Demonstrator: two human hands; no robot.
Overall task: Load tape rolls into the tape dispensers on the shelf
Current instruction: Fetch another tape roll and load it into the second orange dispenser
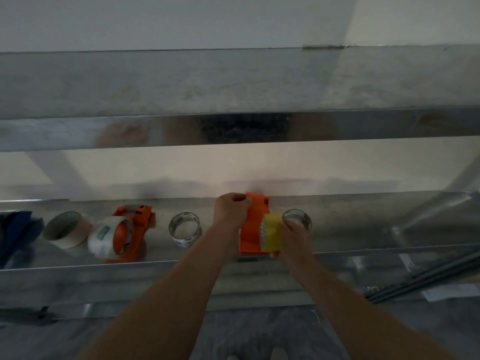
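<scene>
An orange tape dispenser stands on the metal shelf near its middle. My left hand grips the dispenser's upper end. A yellow tape roll sits at the dispenser's right side, and my right hand holds it there. A second orange dispenser with a clear tape roll on it lies to the left. A clear tape roll stands between the two dispensers. Another clear roll stands behind my right hand.
A white-beige tape roll and a dark blue object lie at the shelf's left end. An upper shelf beam crosses above. Grey rods lie on the lower right. The shelf's front lip runs along the near side.
</scene>
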